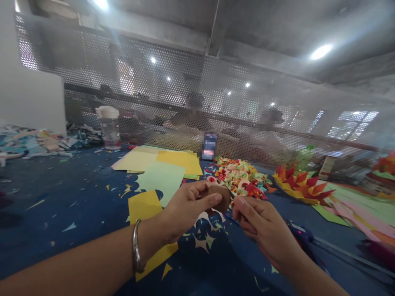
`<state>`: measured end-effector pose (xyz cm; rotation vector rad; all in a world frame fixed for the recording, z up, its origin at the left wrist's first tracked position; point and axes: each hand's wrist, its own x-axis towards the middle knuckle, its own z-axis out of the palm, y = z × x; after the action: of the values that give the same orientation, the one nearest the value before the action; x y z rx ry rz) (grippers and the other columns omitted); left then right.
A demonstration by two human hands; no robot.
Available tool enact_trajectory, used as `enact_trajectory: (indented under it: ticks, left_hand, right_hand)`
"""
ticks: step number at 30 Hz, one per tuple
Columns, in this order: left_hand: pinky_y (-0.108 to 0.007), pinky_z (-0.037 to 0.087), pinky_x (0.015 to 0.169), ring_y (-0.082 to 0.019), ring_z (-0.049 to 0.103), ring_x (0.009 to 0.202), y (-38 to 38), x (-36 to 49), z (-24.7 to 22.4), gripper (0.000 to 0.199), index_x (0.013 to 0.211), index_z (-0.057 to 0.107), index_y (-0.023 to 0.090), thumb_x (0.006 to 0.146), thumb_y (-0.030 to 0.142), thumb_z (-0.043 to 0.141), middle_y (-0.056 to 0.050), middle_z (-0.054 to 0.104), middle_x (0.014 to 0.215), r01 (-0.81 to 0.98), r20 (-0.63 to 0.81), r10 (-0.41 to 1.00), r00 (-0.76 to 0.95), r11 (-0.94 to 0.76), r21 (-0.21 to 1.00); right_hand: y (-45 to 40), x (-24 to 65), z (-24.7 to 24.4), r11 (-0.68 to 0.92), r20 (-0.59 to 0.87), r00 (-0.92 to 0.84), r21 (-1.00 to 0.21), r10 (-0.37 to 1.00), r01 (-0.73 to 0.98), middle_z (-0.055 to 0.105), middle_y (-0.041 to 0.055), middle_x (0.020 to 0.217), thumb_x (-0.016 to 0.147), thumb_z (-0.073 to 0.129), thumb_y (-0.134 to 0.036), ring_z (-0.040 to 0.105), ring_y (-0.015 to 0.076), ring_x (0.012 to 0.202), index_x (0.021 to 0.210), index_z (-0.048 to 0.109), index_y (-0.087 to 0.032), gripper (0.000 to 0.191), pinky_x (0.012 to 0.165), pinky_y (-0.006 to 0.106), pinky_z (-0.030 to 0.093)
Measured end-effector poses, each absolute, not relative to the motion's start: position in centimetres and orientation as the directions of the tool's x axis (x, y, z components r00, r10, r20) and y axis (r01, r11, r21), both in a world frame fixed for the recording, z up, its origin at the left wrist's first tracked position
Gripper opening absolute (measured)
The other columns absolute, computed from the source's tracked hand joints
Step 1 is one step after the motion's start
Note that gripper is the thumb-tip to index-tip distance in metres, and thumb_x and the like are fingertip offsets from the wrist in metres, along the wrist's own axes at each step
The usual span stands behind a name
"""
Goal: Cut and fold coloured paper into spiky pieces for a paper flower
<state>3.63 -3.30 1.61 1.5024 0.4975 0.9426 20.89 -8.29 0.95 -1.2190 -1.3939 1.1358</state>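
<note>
My left hand, with a silver bangle at the wrist, pinches a brown round disc between thumb and fingers. Close to the disc's right edge, my right hand is closed in a pinch; what its fingertips hold is too small to make out. Yellow paper lies under and beside my left forearm, with pale green paper behind it. Just past the disc is a heap of small cut paper pieces in red, orange, green and cream. Pointed paper scraps are scattered below my hands.
A phone stands against the perforated screen; people sit beyond it. A lidded jug is at left. At right are a red-orange paper flower, a green bottle and a dark corded tool with a red light.
</note>
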Motion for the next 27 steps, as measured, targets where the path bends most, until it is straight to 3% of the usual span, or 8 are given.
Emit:
enact_trajectory:
  ticks: [13,17,21,27]
  left_hand:
    - [-0.027,0.039,0.063,-0.014,0.055,0.07,-2.8,3.0,1.9,0.018,0.085,0.063,0.013,0.078,0.028,0.057,-0.006,0.064,0.079,-0.157,0.308,0.731,0.609,-0.27,0.95]
    - [-0.03,0.042,0.07,-0.014,0.056,0.072,-2.4,3.1,1.2,0.015,0.083,0.062,0.013,0.08,0.026,0.057,-0.007,0.063,0.078,-0.229,0.32,0.648,0.691,-0.224,0.947]
    - [-0.031,0.042,0.068,-0.015,0.058,0.069,-2.2,3.4,0.1,0.017,0.082,0.056,0.015,0.078,0.029,0.063,-0.006,0.065,0.075,-0.252,0.287,0.613,0.736,-0.145,0.957]
    - [-0.028,0.039,0.061,-0.013,0.057,0.062,-2.2,3.5,-0.4,0.024,0.083,0.053,0.016,0.073,0.03,0.069,-0.002,0.064,0.068,-0.233,0.231,0.638,0.734,-0.082,0.969]
  right_hand:
    - [-8.3,21.1,0.9,0.086,0.072,-0.089,-0.983,0.993,0.161,0.019,-0.0107,0.044,0.084,0.053,-0.05,0.013,0.0047,0.04,0.061,0.048,-0.017,0.04,0.038,0.022,0.009]
    - [-8.2,21.0,0.9,0.098,0.096,-0.021,-0.986,0.995,0.134,0.019,-0.0108,0.046,0.083,0.054,-0.05,0.012,0.0047,0.041,0.064,0.049,-0.017,0.038,0.038,0.022,0.008]
    - [-8.0,21.0,0.8,0.115,0.118,0.015,-0.984,0.993,0.135,0.02,-0.0104,0.049,0.081,0.057,-0.049,0.012,0.0048,0.042,0.069,0.05,-0.017,0.035,0.039,0.021,0.008]
    - [-7.9,21.1,0.3,0.142,0.13,-0.063,-0.96,0.99,0.24,0.038,-0.0066,0.058,0.078,0.065,-0.041,0.023,0.0042,0.046,0.077,0.055,-0.016,0.027,0.04,0.019,0.015]
